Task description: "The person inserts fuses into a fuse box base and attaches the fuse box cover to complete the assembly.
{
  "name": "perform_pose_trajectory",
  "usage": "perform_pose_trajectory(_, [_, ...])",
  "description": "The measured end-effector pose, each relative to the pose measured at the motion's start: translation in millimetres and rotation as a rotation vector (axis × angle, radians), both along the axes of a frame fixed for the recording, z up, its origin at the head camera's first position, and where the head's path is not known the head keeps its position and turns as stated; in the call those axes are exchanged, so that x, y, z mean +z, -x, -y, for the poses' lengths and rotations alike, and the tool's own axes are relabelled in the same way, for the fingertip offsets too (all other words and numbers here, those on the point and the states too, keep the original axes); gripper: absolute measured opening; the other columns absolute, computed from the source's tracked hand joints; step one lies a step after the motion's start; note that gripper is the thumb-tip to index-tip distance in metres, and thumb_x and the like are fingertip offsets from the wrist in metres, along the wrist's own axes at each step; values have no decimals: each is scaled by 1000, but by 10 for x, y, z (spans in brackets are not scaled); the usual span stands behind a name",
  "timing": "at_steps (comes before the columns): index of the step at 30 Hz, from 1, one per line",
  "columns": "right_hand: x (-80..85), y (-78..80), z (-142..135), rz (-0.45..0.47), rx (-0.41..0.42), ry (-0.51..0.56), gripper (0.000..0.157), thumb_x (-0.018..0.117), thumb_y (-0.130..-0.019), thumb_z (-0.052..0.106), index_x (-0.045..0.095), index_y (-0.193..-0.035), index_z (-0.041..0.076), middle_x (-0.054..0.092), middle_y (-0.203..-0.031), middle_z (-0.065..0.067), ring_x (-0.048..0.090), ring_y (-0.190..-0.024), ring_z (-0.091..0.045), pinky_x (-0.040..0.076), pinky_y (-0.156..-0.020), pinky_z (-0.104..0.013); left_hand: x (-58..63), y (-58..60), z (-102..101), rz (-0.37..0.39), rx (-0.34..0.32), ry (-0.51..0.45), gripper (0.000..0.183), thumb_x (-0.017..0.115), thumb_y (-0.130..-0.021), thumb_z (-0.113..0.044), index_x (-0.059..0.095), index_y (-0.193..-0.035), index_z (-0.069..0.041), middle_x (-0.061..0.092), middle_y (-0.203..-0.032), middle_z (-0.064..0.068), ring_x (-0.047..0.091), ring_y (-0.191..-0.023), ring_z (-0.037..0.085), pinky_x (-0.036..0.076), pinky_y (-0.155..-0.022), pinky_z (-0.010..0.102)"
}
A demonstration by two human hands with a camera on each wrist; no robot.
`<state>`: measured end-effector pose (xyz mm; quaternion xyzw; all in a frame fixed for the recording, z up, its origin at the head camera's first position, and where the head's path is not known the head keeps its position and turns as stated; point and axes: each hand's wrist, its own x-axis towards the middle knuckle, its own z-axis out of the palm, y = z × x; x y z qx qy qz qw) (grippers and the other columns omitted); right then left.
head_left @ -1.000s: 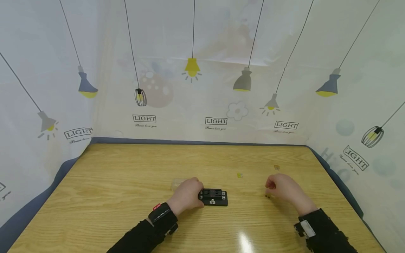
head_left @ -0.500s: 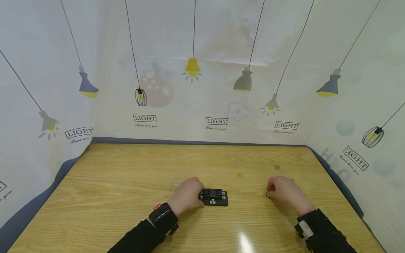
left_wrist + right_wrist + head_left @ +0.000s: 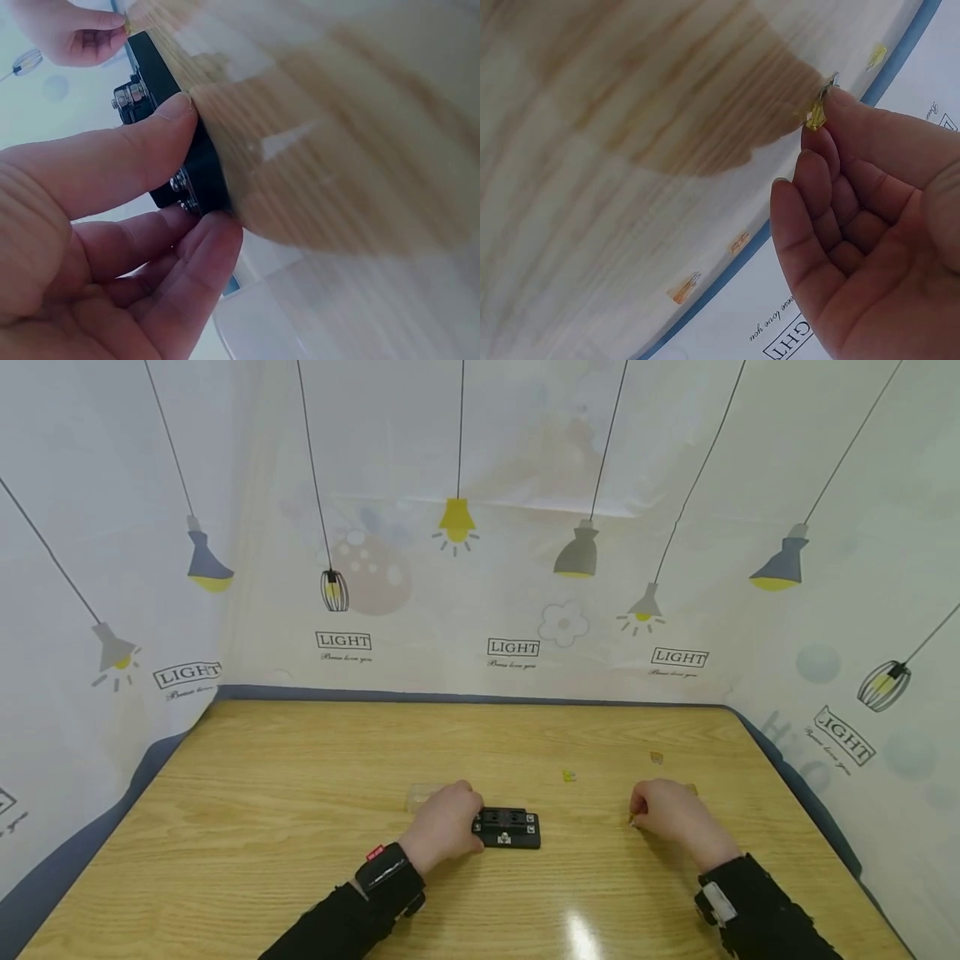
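Observation:
My left hand (image 3: 444,827) grips the left end of a black fuse block (image 3: 508,828), which lies on the table. In the left wrist view, the thumb is on one long side of the block (image 3: 206,169) and fingers are at the other, with metal screw terminals between them. Off to the right, my right hand (image 3: 675,818) pinches a small yellow blade fuse (image 3: 815,116) between thumb and index finger, close over the wood. Its metal blades show at the fingertips; the other fingers curl loosely below.
Another yellow fuse (image 3: 569,776) lies between the hands, farther back. Two orange fuses, one behind the right hand (image 3: 692,789) and one farther back (image 3: 656,757), lie on the table (image 3: 300,760). A clear plastic box (image 3: 420,795) sits partly behind the left hand. A printed curtain surrounds the table.
At the right hand's fingertips, the fuse has turned slightly, and the hand has shifted a little. An orange fuse behind that hand has come into view. My left hand and the block stay put.

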<state>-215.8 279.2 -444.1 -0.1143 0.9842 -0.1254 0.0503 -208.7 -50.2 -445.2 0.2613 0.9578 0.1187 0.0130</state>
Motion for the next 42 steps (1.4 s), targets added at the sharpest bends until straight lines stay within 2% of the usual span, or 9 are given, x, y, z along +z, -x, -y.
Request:
perform_pose_trajectory(8, [4,-11,6,0,1,0,14,70,-75,12,56,-77,10,50,-69,2,44,-63,-13,40,-59,-31,-26,-18,-22,-6,22,14,37,81,-62,-27,66,-91,-9,53,-84,0,50,-71,11,46,-66,27])
perform_pose_trajectory(17, [77,-26,62,-4,-2,62,12,68,-76,12,56,-76,12,49,-69,3,44,-63,-13,39,-59,-31,-30,-59,-39,-30,35,19,36,81,-62,-25,67,-90,-8,52,-82,0,48,-69,10,45,-62,25])
perform_pose_trajectory(20, [140,-23,142,-4,-2,90,10,67,-77,12,57,-78,13,50,-69,3,44,-63,-13,40,-59,-31,-34,-57,-41,-28,36,23,36,82,-62,-25,66,-90,-8,51,-82,0,48,-69,10,45,-62,25])
perform_pose_trajectory(26, [249,-13,349,-58,67,117,9,67,-78,13,58,-78,15,51,-69,6,45,-62,-10,41,-59,-30,-47,-45,-44,-36,32,25,36,81,-62,-25,66,-90,-8,51,-82,0,48,-68,10,45,-63,26])
perform_pose_trajectory(35, [334,7,692,-72,115,155,11,68,-79,16,58,-78,18,52,-70,9,47,-62,-7,42,-59,-28,-68,-36,-35,-46,23,24,34,82,-61,-25,66,-87,-8,50,-79,-1,47,-66,10,44,-60,25])
perform_pose_trajectory(42, [382,18,932,-99,166,177,12,69,-79,15,58,-77,18,52,-70,10,46,-62,-7,42,-59,-28,-38,-39,-42,-38,21,30,34,81,-62,-25,66,-88,-8,51,-80,0,47,-67,10,44,-62,26])
